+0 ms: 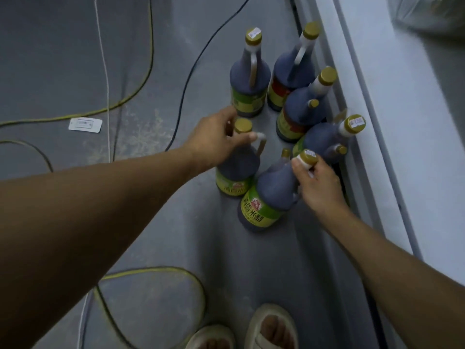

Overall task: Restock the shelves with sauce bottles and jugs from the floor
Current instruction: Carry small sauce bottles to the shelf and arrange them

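The nearest jug (266,197) carries a green-and-yellow label reading 清香米醋; the jug to its left (235,172) shows only 清香米. Cap stickers and the floor tag (85,125) are too blurred to read

Two bare forearms without sleeves, no rings or watch visible, feet in pale open-toed slippers (270,328)

Six dark sauce jugs (289,109) with gold caps and side handles stand clustered on the floor. The nearest jug (269,197) (green label) leans toward six o'clock; another green-labelled jug (236,170) stands upright just beside it at nine o'clock.
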